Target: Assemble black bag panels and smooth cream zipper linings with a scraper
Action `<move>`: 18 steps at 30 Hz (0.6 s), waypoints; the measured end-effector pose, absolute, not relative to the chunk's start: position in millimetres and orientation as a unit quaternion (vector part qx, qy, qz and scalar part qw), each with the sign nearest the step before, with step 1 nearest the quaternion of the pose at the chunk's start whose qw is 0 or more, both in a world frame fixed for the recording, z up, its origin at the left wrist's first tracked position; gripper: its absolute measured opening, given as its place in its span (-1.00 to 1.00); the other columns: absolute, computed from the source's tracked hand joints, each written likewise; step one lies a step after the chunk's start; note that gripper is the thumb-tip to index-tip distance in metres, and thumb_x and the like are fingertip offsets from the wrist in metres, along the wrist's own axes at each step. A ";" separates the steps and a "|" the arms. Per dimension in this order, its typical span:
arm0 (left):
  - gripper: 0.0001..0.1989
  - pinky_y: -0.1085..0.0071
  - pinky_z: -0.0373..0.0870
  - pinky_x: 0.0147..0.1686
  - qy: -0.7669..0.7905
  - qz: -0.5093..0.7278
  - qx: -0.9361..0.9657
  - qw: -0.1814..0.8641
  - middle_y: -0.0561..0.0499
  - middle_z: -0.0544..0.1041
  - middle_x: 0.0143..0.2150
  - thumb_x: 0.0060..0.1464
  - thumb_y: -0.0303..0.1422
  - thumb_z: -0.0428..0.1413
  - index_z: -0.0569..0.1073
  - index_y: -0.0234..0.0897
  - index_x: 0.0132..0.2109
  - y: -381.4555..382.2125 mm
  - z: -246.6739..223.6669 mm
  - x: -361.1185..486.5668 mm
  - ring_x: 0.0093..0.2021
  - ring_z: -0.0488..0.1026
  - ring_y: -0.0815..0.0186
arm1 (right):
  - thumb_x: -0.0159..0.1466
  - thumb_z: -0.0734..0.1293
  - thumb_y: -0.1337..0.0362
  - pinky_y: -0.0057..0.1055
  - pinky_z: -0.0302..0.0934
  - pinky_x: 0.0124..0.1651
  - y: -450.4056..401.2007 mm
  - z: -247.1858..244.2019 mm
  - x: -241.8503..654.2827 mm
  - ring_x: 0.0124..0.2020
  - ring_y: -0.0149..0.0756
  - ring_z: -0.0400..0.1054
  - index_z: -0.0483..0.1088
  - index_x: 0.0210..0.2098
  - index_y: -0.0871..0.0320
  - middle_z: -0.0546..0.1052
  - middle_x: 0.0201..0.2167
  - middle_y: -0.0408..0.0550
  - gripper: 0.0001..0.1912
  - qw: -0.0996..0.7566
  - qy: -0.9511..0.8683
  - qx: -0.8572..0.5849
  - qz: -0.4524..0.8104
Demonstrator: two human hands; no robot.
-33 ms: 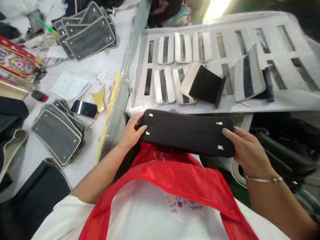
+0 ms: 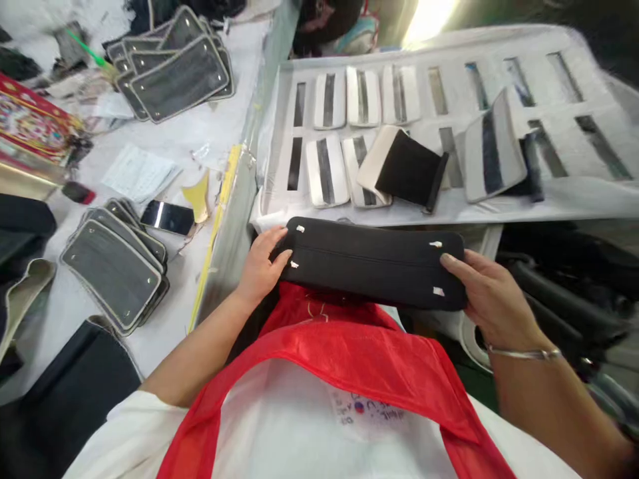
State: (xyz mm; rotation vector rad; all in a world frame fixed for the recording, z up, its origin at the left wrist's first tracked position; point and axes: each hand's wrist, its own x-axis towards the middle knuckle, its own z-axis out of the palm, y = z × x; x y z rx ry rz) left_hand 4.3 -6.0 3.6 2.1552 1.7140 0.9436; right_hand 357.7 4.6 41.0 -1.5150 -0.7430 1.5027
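A long black panel [image 2: 369,263] with rounded corners is stretched between my hands, just above the red apron [image 2: 344,339]. It has a seam along its length and a small white piece near each corner. My left hand [image 2: 262,263] is closed on its left end, thumb on top. At the right end my right hand [image 2: 492,293] grips it, thumb on top and the other fingers mostly hidden. Just beyond the panel, white pieces with dark stripes [image 2: 327,169] lie on a slotted white tray [image 2: 399,214].
On the white table to the left lie two stacks of dark panels with pale edges [image 2: 112,266], a phone [image 2: 168,217], paper slips [image 2: 140,173] and black material [image 2: 74,392]. A black flap piece [image 2: 409,169] rests on the tray. Dark rolls [image 2: 564,293] sit below it at right.
My right hand and the panel's right end have shifted very slightly left and up. Both hands keep their hold.
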 end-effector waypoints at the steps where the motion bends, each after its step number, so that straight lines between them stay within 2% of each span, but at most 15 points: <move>1: -0.68 0.16 0.25 0.13 0.555 0.320 0.762 0.095 -0.08 0.43 0.09 0.13 -0.30 0.10 0.41 -0.22 0.03 -11.7 6.8 8.5 0.13 0.31 0.21 | 0.00 0.44 0.23 -0.52 0.36 -0.47 3.2 40.0 357.6 -0.50 -0.35 0.43 0.47 -0.27 0.15 0.57 -0.41 -0.11 -0.72 0.423 -0.307 -0.605 0.601; 3: -0.77 0.13 0.22 0.14 0.498 0.310 0.807 0.072 -0.05 0.47 0.04 0.11 -0.29 0.13 0.48 -0.19 -0.07 -21.4 10.9 16.5 0.12 0.32 0.20 | 0.01 0.44 0.22 -0.52 0.36 -0.46 1.1 37.6 358.6 -0.49 -0.35 0.43 0.46 -0.28 0.16 0.57 -0.41 -0.10 -0.73 0.417 -0.325 -0.605 0.596; 6: -0.84 0.17 0.28 0.07 0.419 0.276 0.861 0.084 -0.02 0.54 -0.06 0.09 -0.29 0.15 0.53 -0.17 -0.16 -28.3 11.9 26.6 0.02 0.40 0.23 | 0.02 0.43 0.22 -0.54 0.34 -0.47 0.3 33.6 362.5 -0.52 -0.38 0.40 0.44 -0.33 0.16 0.55 -0.46 -0.13 -0.77 0.405 -0.345 -0.613 0.584; 9: -0.86 0.21 0.32 0.00 0.418 0.274 0.859 0.110 -0.01 0.57 -0.11 0.09 -0.29 0.15 0.56 -0.17 -0.20 -26.9 12.5 31.2 -0.05 0.42 0.24 | 0.04 0.43 0.21 -0.57 0.33 -0.46 1.0 33.1 365.5 -0.52 -0.40 0.40 0.44 -0.34 0.18 0.55 -0.48 -0.14 -0.78 0.388 -0.362 -0.614 0.584; 11: -0.85 0.19 0.31 0.02 0.430 0.274 0.849 0.135 -0.02 0.56 -0.09 0.08 -0.27 0.16 0.56 -0.18 -0.21 -24.3 14.1 28.5 -0.04 0.41 0.23 | 0.05 0.43 0.21 -0.58 0.33 -0.43 1.8 36.4 365.0 -0.48 -0.41 0.41 0.45 -0.33 0.18 0.55 -0.45 -0.13 -0.78 0.366 -0.366 -0.611 0.599; 15: -0.55 0.10 0.13 0.19 0.501 0.301 0.776 0.238 -0.11 0.35 0.18 -0.02 -0.16 0.21 0.46 -0.21 0.01 -19.7 13.7 9.8 0.19 0.24 0.13 | 0.05 0.42 0.26 -0.55 0.35 -0.43 4.5 49.8 358.8 -0.48 -0.38 0.42 0.47 -0.36 0.20 0.56 -0.45 -0.07 -0.82 0.318 -0.338 -0.622 0.631; 16: -0.50 0.10 0.13 0.19 0.529 0.329 0.729 0.283 -0.12 0.30 0.22 0.01 -0.12 0.18 0.40 -0.21 0.08 -18.1 12.0 4.3 0.21 0.21 0.12 | 0.04 0.42 0.27 -0.54 0.36 -0.45 5.7 53.6 357.2 -0.50 -0.37 0.42 0.47 -0.38 0.20 0.56 -0.46 -0.06 -0.83 0.311 -0.332 -0.627 0.632; 18: -0.48 0.16 0.28 0.09 0.583 0.396 0.599 0.379 -0.14 0.34 0.18 0.07 -0.09 0.09 0.34 -0.24 0.12 -13.2 7.1 -4.2 0.15 0.29 0.14 | 0.03 0.43 0.26 -0.55 0.34 -0.49 8.5 60.6 354.8 -0.53 -0.37 0.41 0.46 -0.41 0.19 0.55 -0.48 -0.05 -0.84 0.310 -0.330 -0.637 0.624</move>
